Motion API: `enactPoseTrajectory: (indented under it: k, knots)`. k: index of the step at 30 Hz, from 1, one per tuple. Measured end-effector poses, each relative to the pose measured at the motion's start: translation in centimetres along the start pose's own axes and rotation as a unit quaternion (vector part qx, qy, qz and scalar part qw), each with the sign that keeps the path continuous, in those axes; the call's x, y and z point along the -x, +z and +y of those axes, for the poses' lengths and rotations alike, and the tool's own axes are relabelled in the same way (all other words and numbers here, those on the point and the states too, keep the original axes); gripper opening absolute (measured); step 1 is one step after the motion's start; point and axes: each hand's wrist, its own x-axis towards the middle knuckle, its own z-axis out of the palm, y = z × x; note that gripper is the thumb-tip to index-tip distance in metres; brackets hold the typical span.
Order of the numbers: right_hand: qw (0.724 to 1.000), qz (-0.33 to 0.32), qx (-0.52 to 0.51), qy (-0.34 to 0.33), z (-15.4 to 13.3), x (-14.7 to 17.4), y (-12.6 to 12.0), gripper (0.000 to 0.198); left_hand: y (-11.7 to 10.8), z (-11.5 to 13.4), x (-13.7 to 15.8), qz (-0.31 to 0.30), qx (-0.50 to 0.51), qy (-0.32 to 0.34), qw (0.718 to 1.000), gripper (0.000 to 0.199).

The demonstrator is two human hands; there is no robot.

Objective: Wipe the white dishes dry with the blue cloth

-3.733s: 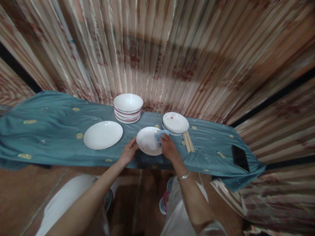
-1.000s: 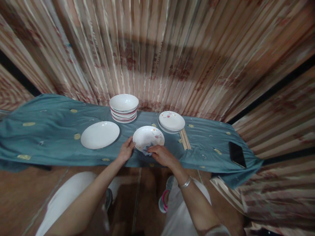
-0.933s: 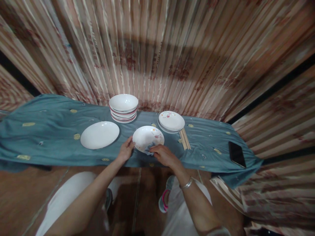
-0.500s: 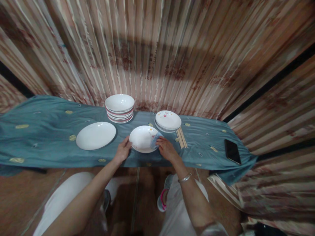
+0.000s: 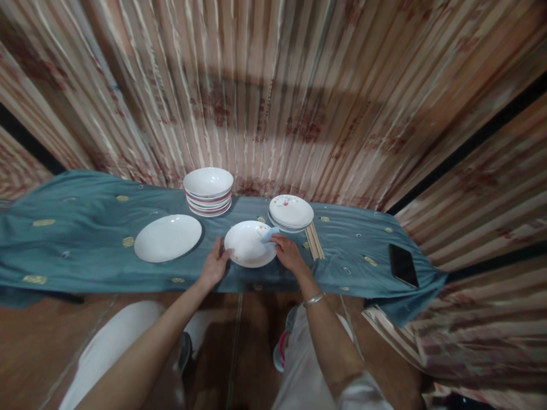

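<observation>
Plate (image 5: pixel 245 247): held at near side of table (image 5: pixel 98 228), right of oval plate (image 5: pixel 168 238).
Left hand (image 5: pixel 215 263): plate's left rim pinched.
Right hand (image 5: pixel 288 252): cloth (image 5: pixel 269 234) pinched in fingers, held at plate's right side.
Far side: bowl stack (image 5: pixel 208 183) set left, plate stack (image 5: pixel 293 212) right.

Dark phone (image 5: pixel 403 265) on teal tablecloth (image 5: pixel 94 230), wooden chopsticks (image 5: pixel 315 242), pleated curtain (image 5: pixel 252 74) behind

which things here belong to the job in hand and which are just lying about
In the job:
patterned dish, left hand at its rim
blue cloth, in the right hand

Apparently just lying about:
plain white plate
red-banded dish stack
patterned plate stack
wooden sticks
black phone
</observation>
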Motion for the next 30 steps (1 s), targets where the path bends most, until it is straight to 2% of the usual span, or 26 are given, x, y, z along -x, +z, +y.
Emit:
enactPoseTrajectory:
  k: [2, 5, 9, 11, 16, 18, 30]
  knots:
    - [1.000, 0.002, -0.008, -0.006, 0.0, 0.1, 0.0, 0.045, -0.1, 0.5, 0.6, 0.013, -0.076, 0.024, 0.997, 0.078]
    - [1.000, 0.002, -0.015, -0.018, 0.2, 0.4, -0.1, 0.045, 0.0, 1.1, 1.4, -0.004, -0.163, 0.102, 0.981, 0.072]
    - [0.999, -0.012, -0.022, -0.031, 0.5, 0.9, -0.3, 0.047, 0.7, 1.2, 1.9, -0.042, -0.203, 0.153, 0.966, 0.067]
    - [0.999, -0.010, -0.029, -0.025, 0.6, 1.1, -0.2, 0.048, 1.0, 1.1, 1.8, -0.038, -0.203, 0.145, 0.968, 0.068]
    - [0.997, 0.010, -0.068, -0.015, 1.1, 1.0, 0.4, 0.048, 1.6, 0.6, 1.2, -0.020, -0.180, 0.046, 0.982, 0.074]
    - [0.997, 0.016, -0.076, -0.014, 1.3, 0.8, 0.7, 0.047, 1.7, 0.4, 1.0, -0.022, -0.173, 0.030, 0.984, 0.074]
    - [0.999, 0.030, -0.020, -0.021, 1.6, -2.3, 2.1, 0.037, 2.4, -0.6, 1.1, -0.005, -0.193, 0.078, 0.978, 0.076]
